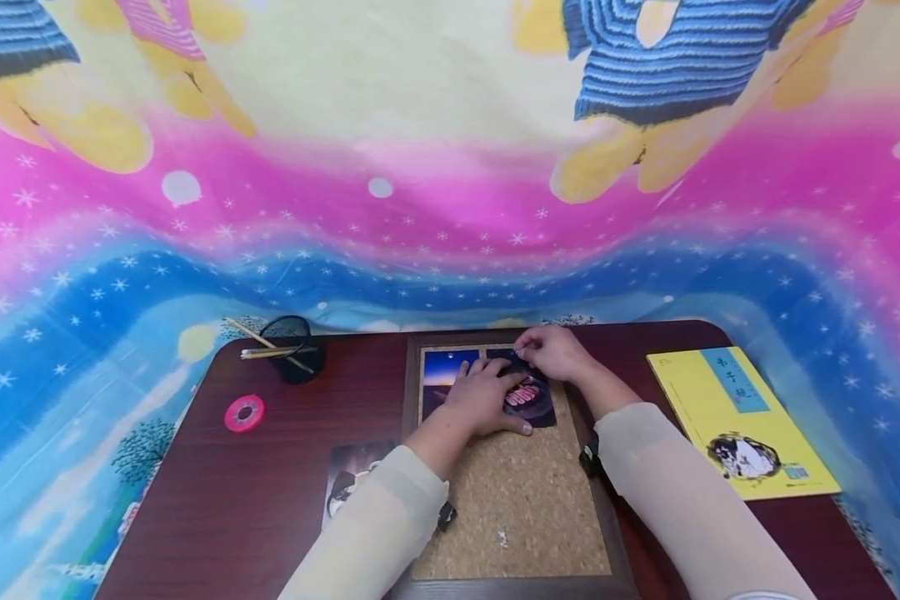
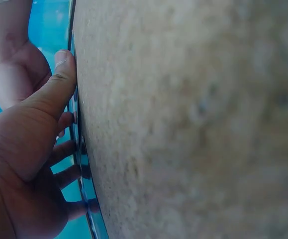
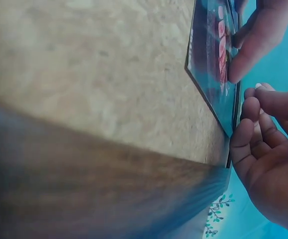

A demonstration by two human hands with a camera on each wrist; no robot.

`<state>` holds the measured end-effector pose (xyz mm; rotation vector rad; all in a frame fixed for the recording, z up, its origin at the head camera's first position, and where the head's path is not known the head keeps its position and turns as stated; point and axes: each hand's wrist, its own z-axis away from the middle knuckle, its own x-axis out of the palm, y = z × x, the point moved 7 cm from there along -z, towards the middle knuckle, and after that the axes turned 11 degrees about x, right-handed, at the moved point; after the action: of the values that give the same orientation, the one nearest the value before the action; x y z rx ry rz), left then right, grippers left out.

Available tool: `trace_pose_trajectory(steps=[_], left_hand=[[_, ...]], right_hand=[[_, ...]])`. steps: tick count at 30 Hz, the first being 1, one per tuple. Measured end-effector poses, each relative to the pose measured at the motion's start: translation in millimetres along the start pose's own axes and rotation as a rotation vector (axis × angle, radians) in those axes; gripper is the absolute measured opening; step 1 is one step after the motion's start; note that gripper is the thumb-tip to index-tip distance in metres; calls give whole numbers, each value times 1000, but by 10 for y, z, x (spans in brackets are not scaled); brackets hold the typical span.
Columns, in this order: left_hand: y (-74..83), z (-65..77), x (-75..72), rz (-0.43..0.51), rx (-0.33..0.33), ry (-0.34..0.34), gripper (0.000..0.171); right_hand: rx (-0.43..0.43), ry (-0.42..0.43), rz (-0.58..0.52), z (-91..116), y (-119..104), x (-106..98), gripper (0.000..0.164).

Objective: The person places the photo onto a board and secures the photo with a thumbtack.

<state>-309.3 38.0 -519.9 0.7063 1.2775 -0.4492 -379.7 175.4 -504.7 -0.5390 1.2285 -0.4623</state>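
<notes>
A wood-framed cork board point(image 1: 532, 500) lies on the table under both hands. At its far end are two photos side by side: a blue and purple sky photo point(image 1: 439, 367) on the left and a dark photo with pink shapes point(image 1: 543, 410) on the right. My left hand point(image 1: 482, 398) presses on the photos with fingers spread, thumb near the dark photo's lower edge. At that photo's top edge, my right hand point(image 1: 558, 357) pinches a small whitish pushpin point(image 3: 259, 86) between thumb and finger; the fingertips mostly cover it.
Several small clear pins point(image 1: 502, 538) sit on the board's near part. Another photo point(image 1: 345, 471) lies left of the board, partly under the left sleeve. Farther left are a pink tape roll point(image 1: 244, 413) and a black pencil holder point(image 1: 300, 362). A yellow book point(image 1: 746, 433) lies right.
</notes>
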Motion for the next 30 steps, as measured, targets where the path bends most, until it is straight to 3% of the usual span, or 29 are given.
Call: trace_pose_trajectory(steps=[8, 24, 30], left_hand=[[-19, 30, 6, -8, -29, 3, 95], [34, 19, -8, -4, -39, -11, 94], [23, 23, -4, -6, -45, -11, 94]], right_hand=[[-40, 4, 90, -90, -89, 70, 17], [7, -86, 157, -162, -85, 82, 20], [4, -80, 181, -177, -117, 96, 20]])
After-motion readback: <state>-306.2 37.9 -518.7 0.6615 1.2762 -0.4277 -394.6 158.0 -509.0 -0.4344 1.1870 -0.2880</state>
